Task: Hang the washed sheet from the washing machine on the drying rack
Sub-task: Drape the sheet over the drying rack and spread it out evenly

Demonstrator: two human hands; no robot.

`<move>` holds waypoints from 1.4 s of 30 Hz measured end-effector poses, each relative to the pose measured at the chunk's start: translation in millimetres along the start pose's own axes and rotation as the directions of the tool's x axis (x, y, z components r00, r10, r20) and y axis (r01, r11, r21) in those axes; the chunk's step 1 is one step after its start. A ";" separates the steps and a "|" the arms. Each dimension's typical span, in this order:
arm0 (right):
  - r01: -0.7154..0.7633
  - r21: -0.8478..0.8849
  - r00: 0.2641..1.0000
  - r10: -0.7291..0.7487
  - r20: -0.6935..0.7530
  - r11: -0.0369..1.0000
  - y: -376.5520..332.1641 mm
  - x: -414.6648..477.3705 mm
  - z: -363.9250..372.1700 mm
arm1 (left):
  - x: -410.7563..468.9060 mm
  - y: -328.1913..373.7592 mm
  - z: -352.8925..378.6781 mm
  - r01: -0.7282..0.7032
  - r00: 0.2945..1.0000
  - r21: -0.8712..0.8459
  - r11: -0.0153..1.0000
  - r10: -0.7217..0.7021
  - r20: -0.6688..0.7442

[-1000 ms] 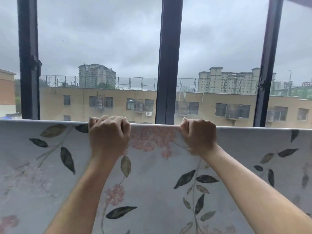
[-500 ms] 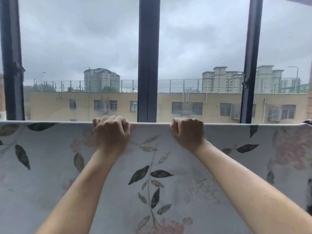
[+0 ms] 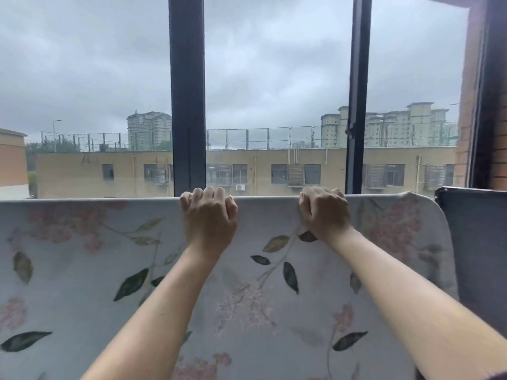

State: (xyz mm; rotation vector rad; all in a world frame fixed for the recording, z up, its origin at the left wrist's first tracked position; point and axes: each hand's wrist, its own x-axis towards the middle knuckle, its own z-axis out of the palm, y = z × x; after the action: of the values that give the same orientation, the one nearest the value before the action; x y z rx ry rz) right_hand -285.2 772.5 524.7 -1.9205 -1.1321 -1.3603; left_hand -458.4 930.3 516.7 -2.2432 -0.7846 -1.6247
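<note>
- The sheet point(image 3: 82, 270), pale with pink blossom and dark leaf print, hangs across the whole lower half of my view. Its top fold runs in a straight horizontal line. Whatever carries that fold is covered by the cloth, so I cannot see it.
- The sheet's right edge curves down from the fold near the right side of the view. On the left the cloth runs out of frame.
- The left hand point(image 3: 210, 218) is at the fold just left of centre. Its fingers are curled over the top edge and its knuckles face me, gripping the sheet.
- The right hand point(image 3: 323, 212) is at the same fold, to the right and well apart from the left. Its fingers are likewise curled over the edge, clutching the cloth.
- Both forearms reach up from the bottom of the frame and lie in front of the hanging cloth.
- A dark panel point(image 3: 477, 242) stands just beside the sheet's right edge. I cannot tell what it is.
- Behind the fold is a window with a thick dark mullion point(image 3: 188, 91) above the left hand and a thinner frame bar point(image 3: 358, 91) above the right.
- A brick wall point(image 3: 499, 149) is at far right.
- Outside there is a tan building point(image 3: 274, 165) and an overcast sky.
</note>
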 end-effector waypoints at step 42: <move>-0.358 0.230 0.426 -0.061 0.903 0.905 378.3 -136.9 -18.0 | 11.6 321.7 64.4 0.012 0.990 -0.383 0.924 0.044 0.137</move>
State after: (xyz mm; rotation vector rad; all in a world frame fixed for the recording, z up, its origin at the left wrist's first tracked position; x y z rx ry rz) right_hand 10.4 519.0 421.9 -2.3560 -1.4614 0.1948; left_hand -223.2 702.2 537.8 -2.6507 -0.5096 -1.7496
